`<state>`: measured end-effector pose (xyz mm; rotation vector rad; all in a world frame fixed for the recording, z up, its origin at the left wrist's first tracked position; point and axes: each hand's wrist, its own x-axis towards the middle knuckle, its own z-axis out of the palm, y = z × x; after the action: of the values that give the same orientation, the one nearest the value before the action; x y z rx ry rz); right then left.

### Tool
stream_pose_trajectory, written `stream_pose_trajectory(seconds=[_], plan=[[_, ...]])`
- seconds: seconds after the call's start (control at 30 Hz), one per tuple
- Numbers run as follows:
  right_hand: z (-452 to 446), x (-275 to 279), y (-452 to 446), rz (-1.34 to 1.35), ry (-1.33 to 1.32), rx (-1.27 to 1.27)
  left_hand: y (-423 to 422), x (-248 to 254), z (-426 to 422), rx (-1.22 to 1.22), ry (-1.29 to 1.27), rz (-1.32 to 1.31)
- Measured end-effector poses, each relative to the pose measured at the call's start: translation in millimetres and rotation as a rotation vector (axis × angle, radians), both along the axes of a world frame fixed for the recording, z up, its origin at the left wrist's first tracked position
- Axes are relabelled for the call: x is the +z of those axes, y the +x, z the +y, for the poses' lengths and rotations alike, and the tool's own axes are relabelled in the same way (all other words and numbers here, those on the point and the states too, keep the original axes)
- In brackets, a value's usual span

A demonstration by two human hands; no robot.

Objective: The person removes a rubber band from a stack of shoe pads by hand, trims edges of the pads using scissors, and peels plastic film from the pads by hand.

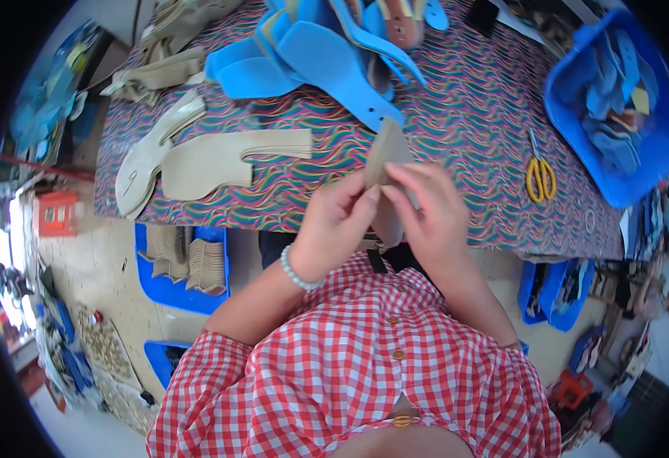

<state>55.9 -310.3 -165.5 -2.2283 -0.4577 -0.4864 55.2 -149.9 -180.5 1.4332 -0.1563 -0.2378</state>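
Between both hands is a thin stack of beige shoe upper pieces, held upright and seen nearly edge-on at the table's front edge. My left hand, with a bead bracelet at the wrist, pinches its left side. The fingers of my right hand are bent, with thumb and fingertips closed on the right side. To the left on the patterned cloth lie more flat beige upper pieces and a layered beige stack with a pen mark. Just beyond my hands is a heap of blue insole-shaped pieces.
Yellow-handled scissors lie right on the patterned tablecloth. A blue bin of blue pieces stands at the far right. Below the table's left side is a blue crate with beige stacks; more beige pieces lie back left.
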Motion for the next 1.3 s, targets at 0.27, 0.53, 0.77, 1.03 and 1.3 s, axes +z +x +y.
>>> stream_pose_trajectory(seconds=[0.27, 0.53, 0.77, 1.03, 1.3], plan=[[-227, -62, 47, -0.061, -0.337, -0.686, 15, -6, 21, 0.009, -0.411, 0.335], [-308, -77, 15, 0.701, 0.003, -0.644, 17, -11, 2, -0.12, -0.344, 0.407], [-131, -8, -61, 0.882, 1.026, 0.367, 19, -6, -9, -0.196, -0.203, 0.391], [-88, -22, -70, 1.135, 0.884, 0.527, 17, 1, -10, -0.324, -0.016, 0.287], [-67, -16, -62, 1.05, 0.928, 0.493, 16, 9, -4, -0.403, -0.021, 0.241]])
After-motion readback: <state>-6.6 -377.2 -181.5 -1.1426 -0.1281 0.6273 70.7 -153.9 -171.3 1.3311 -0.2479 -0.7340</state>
